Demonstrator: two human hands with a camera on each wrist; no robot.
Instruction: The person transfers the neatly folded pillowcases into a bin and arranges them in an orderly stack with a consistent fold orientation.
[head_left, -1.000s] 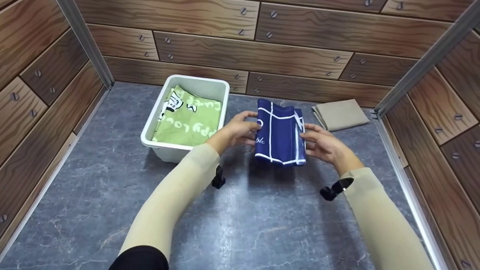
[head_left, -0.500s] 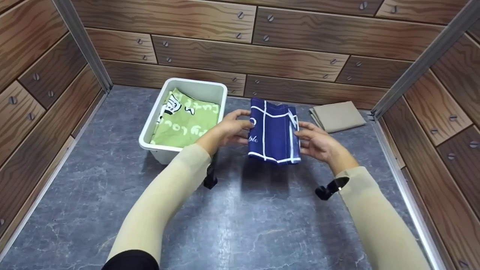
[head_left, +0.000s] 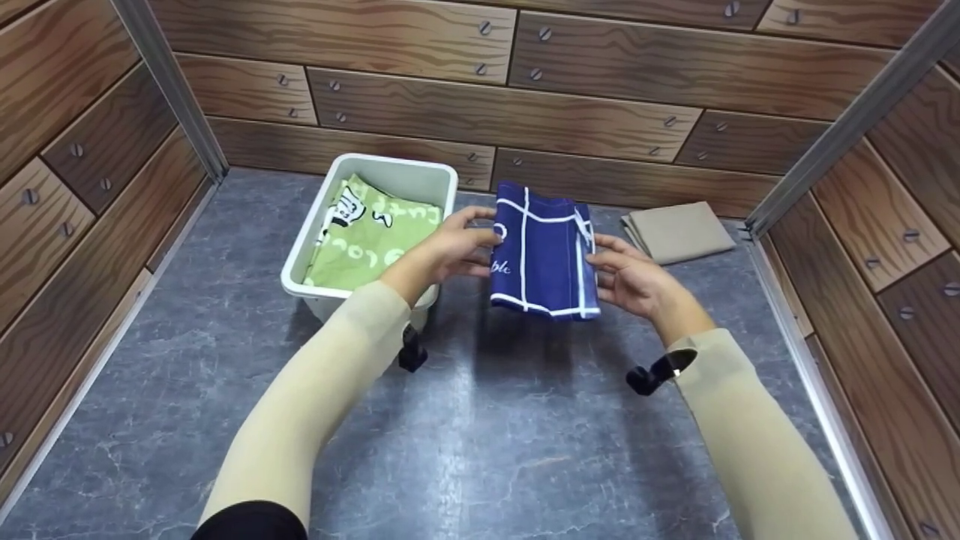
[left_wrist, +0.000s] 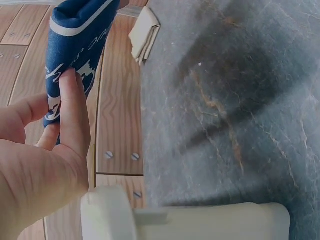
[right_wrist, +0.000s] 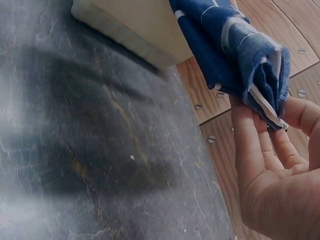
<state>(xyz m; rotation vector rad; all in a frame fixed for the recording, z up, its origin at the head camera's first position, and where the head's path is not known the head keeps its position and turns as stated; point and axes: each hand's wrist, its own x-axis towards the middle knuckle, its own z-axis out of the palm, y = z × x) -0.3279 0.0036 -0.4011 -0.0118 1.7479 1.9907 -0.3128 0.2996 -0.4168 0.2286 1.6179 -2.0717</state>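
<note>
A folded navy cloth (head_left: 551, 255) with white lines and lettering is held up off the floor between both hands. At its left edge, my left hand (head_left: 459, 247) pinches it between thumb and fingers, which the left wrist view shows closely. My right hand (head_left: 637, 281) grips the opposite edge; in the right wrist view the layered folds of the cloth (right_wrist: 265, 75) lie between thumb and fingers. Just left of the left hand stands a pale plastic bin (head_left: 300, 289), with a folded green printed cloth (head_left: 360, 251) inside. The left forearm covers part of the bin's front corner.
A folded beige cloth (head_left: 679, 232) lies on the grey marbled floor (head_left: 510, 450) at the back right, near the wall. Wood-patterned walls (head_left: 405, 101) enclose the floor at the back and both sides. Black cameras (head_left: 412, 351) are strapped to the wrists.
Both hands have shifted left with the navy cloth, and it now sits slightly higher in view. The grip on it looks the same. Bin and beige cloth have stayed in place.
</note>
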